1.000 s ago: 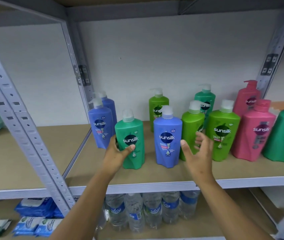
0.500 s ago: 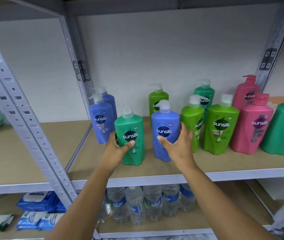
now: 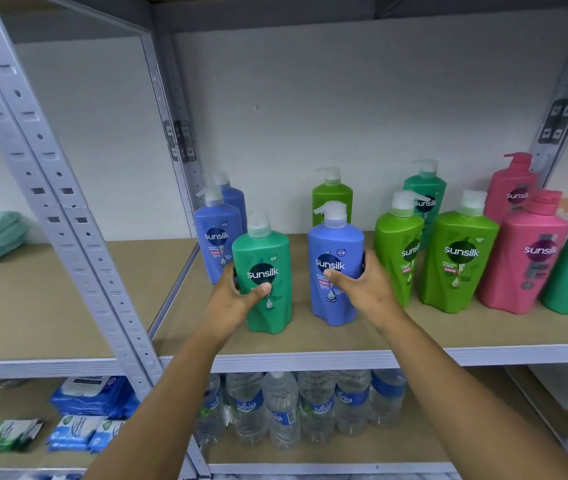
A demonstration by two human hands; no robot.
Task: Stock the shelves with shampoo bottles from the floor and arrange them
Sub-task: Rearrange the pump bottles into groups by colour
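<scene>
Near the shelf's (image 3: 310, 358) front edge, the left hand (image 3: 232, 299) grips the upright teal bottle (image 3: 263, 275), thumb across its label. Beside it, the right hand (image 3: 362, 285) wraps the upright blue bottle (image 3: 336, 268), fingers probably curled behind. Matching blue bottles (image 3: 216, 237) stand farther back toward the left corner.

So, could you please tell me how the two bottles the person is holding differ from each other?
The teal bottle, gripped by the left hand, is green-teal; the blue bottle, gripped by the right hand, is periwinkle blue. The teal bottle's top shows only a rounded cap, while the blue bottle's pump spout points left. The teal bottle stands nearer the shelf edge. Both stand upright, labels facing forward, and look alike in shape and size.
</scene>
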